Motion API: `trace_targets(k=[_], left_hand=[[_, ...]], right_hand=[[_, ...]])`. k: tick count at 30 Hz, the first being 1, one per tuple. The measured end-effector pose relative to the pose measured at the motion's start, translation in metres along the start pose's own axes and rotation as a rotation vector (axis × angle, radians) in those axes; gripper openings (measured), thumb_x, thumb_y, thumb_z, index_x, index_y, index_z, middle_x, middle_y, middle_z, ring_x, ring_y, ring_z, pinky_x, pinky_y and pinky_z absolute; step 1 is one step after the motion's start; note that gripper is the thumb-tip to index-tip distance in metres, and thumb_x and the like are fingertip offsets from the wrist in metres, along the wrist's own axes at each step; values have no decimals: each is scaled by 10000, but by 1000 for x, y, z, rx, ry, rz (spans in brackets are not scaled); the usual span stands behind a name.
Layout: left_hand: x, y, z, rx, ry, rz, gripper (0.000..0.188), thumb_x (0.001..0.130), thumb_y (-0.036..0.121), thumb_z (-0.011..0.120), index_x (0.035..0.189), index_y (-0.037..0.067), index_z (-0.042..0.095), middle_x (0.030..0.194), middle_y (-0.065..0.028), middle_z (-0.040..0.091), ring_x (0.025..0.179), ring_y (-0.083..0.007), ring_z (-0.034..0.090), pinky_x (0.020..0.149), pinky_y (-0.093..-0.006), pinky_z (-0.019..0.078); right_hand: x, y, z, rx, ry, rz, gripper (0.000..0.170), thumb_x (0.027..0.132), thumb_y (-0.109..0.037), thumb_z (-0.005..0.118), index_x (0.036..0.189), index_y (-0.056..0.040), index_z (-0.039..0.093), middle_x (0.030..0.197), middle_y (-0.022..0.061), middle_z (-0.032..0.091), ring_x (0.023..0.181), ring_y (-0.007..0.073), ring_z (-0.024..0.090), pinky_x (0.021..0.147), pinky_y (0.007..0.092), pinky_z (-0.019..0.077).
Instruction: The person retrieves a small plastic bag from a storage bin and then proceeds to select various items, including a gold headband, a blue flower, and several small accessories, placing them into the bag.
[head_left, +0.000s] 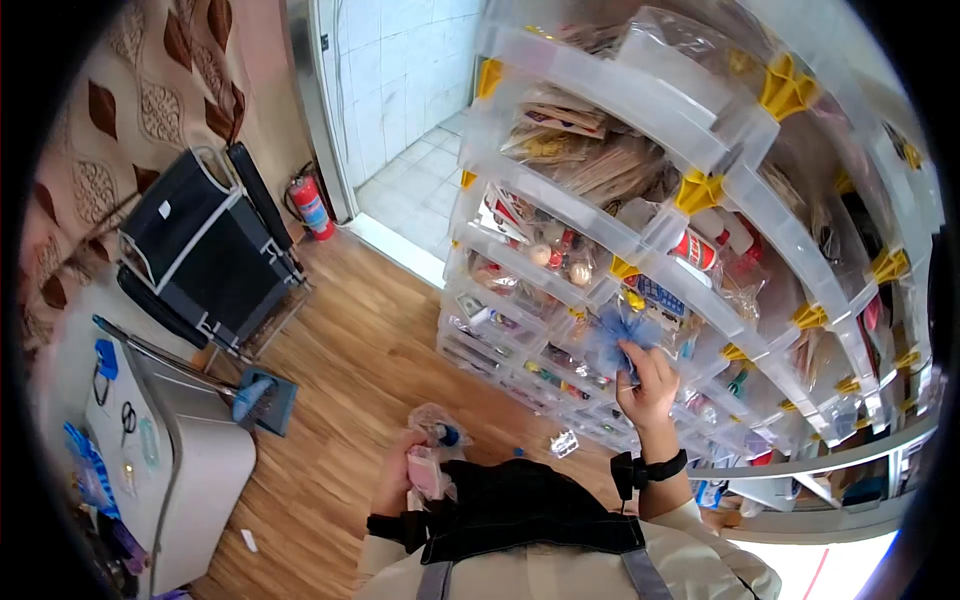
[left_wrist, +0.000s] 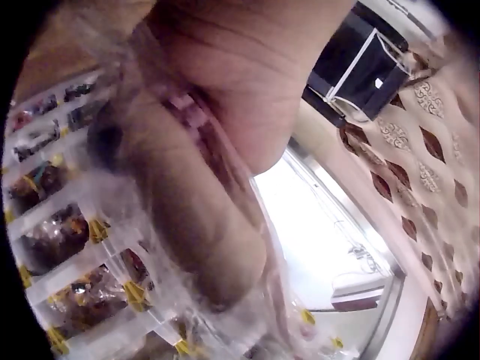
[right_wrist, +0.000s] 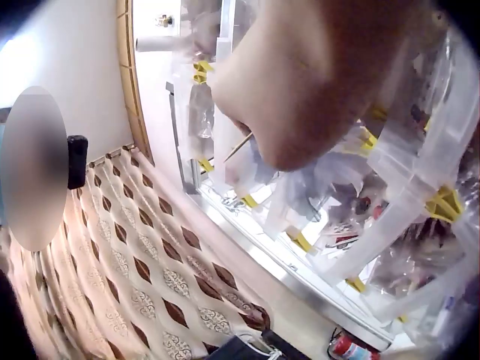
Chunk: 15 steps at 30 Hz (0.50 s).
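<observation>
In the head view my left hand (head_left: 398, 468) grips a clear plastic bag (head_left: 432, 415) with something pink (head_left: 425, 472) and a dark blue piece (head_left: 447, 435) in it. The left wrist view shows crinkled film wrapped about the fingers (left_wrist: 199, 217). My right hand (head_left: 652, 388) is raised in front of the clear drawers (head_left: 640, 240). Between its thumb and fingers it pinches a bunch of sheer blue netting (head_left: 622, 330). From the right wrist, the hand (right_wrist: 307, 82) hides most of the netting, and a thin pointed stick (right_wrist: 238, 148) shows beside the fingers.
The stacked drawers with yellow clips (head_left: 700, 190) hold bagged craft goods. Left stand a folding chair (head_left: 215, 255), a fire extinguisher (head_left: 310, 207), a dustpan (head_left: 270, 402) and a white cabinet (head_left: 205, 470) with scissors (head_left: 128, 418). A small packet (head_left: 564, 443) lies on the wooden floor (head_left: 350, 340).
</observation>
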<state>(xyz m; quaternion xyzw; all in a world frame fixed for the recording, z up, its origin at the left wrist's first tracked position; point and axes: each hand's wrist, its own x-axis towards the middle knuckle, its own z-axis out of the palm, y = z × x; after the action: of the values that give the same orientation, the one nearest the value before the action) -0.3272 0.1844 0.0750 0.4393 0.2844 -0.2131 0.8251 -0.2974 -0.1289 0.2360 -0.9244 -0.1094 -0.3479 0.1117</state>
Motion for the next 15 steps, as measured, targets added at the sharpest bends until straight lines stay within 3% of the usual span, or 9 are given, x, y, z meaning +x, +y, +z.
trace_targets(k=[2, 5, 7, 10, 15], left_hand=[[6, -1, -5, -40, -43, 25, 95, 722, 146, 534, 676, 63, 537, 647, -16, 513, 600, -119, 500, 542, -231, 404], [13, 1, -2, -218, -38, -98, 101, 717, 165, 552, 693, 67, 542, 625, -20, 516, 577, -133, 512, 511, -247, 414], [13, 2, 1, -209, -68, -95, 99, 716, 164, 553, 706, 66, 544, 632, -23, 523, 578, -136, 516, 512, -252, 419], [16, 5, 8, -149, -85, -100, 102, 713, 163, 557, 728, 63, 545, 646, -28, 535, 580, -140, 524, 515, -258, 427], [25, 4, 9, -167, -174, -95, 109, 707, 159, 563, 743, 59, 543, 665, -31, 547, 585, -143, 533, 519, -255, 429]], right_hand=[[8, -2, 3, -7, 9, -28, 377, 538, -31, 600, 908, -99, 597, 641, 53, 455, 494, 203, 479, 449, 290, 395], [34, -6, 0, -35, -11, -84, 377, 538, -27, 595, 906, -109, 601, 700, 60, 468, 511, 201, 488, 454, 287, 400], [66, -13, -4, -111, 226, -207, 375, 535, -23, 593, 897, -123, 604, 791, 68, 477, 529, 199, 498, 456, 289, 401], [110, -24, -7, -108, 291, -199, 410, 530, -19, 599, 921, -138, 594, 869, 60, 482, 541, 190, 504, 450, 278, 406], [166, -22, 19, -317, 157, -318, 389, 583, -24, 569, 954, -142, 561, 853, 38, 504, 546, 171, 530, 451, 260, 431]])
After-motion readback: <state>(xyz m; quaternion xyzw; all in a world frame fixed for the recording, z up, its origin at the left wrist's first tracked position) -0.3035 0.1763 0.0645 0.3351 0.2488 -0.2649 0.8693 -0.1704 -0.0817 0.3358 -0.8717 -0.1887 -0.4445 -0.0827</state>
